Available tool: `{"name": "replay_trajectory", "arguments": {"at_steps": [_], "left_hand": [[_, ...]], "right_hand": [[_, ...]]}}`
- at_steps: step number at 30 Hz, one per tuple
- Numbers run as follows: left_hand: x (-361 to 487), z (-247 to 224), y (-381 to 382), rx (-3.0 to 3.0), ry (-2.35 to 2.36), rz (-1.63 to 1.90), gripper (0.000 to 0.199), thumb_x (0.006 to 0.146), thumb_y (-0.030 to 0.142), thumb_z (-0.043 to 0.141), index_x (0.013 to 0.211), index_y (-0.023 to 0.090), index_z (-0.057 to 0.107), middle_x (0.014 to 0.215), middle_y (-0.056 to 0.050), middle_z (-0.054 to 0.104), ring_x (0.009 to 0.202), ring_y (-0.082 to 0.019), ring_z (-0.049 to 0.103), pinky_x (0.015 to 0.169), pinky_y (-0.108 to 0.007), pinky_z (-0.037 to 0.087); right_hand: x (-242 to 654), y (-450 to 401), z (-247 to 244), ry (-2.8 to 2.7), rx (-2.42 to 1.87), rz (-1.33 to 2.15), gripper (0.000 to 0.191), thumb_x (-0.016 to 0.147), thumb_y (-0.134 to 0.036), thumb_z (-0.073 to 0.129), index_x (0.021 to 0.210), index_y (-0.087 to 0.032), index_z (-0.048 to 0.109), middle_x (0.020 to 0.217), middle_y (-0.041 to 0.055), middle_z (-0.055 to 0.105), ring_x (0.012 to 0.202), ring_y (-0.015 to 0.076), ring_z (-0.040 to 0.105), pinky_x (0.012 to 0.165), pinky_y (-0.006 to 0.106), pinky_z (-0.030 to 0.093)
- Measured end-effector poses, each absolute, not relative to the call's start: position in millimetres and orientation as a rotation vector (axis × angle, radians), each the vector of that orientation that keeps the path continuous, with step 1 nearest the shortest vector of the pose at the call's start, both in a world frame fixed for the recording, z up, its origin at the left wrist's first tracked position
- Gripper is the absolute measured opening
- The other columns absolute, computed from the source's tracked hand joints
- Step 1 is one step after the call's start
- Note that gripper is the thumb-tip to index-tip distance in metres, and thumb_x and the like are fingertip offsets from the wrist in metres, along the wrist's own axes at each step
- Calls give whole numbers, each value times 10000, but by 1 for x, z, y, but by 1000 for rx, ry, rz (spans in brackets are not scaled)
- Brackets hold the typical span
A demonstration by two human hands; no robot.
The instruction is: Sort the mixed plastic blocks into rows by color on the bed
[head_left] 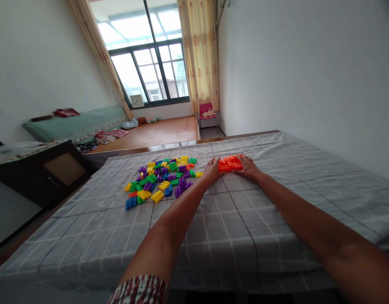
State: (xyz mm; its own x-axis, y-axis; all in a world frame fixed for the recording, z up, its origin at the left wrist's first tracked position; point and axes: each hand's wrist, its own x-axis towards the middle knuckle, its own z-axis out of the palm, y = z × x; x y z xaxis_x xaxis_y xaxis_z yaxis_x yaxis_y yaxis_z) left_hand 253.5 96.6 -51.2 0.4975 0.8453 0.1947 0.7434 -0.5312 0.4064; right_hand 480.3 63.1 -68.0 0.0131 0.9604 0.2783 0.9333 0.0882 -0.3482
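- Grip: left hand (211, 169) and right hand (248, 168) set apart, one at each end of the orange pieces (230, 163), fingers up against them. Can't tell whether either hand is really clamped on or just touching.
- Orange pieces lie in a packed row between the hands, toward the far side of the cloth-covered bench (87, 236), right of the mixed pile.
- Hard to read: row ends are covered by fingers, so no piece count. Too small and bright to see if the pieces are joined.
- Left forearm (174, 223) blocks a strip of cloth right of the pile. Patterned sleeve (139, 290) cut off at bottom edge; right arm (308, 223) runs out at the lower right.
- Mixed pile (164, 185): yellow, green, purple, blue and some orange, overlapping; lower ones partly buried. One yellow piece (199, 174) sits just beside the left hand.
- Around: dark cabinet (52, 173) to the left, wide brown mat (163, 131) beyond the bench, red chair (206, 109) by the curtain (201, 50), clock (136, 100) under a washed-out window (150, 63).
- Nothing stands between the hands except the orange row.
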Motion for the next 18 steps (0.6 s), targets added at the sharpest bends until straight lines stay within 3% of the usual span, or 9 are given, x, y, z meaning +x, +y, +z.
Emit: {"name": "replay_trajectory", "arguments": {"at_steps": [10,14,18], "left_hand": [[257,-38,134,2465,1364,467,860,810,522,636,1506,170,273,1570,-195,246,1452,-335,241,1173,-450,239],[257,-33,139,2488,1360,426,890,793,532,650,1512,192,251,1574,-174,248,1440,-324,272,1164,-443,269],[245,-23,138,2504,1323,360,965,735,515,711,1520,213,237,1600,-164,178,1460,-347,208,1169,-475,246]], "right_hand": [[479,106,-73,-1878,-1902,72,924,729,-672,628,1486,-221,348,1570,133,276,1413,349,281,1143,473,261],[482,111,-69,-1906,-1904,86,990,704,-680,639,1497,-179,322,1577,153,247,1438,348,239,1156,477,235],[505,108,-58,-1995,-1803,138,1069,637,-652,704,1513,-205,285,1565,146,286,1460,334,207,1173,472,209]]}}
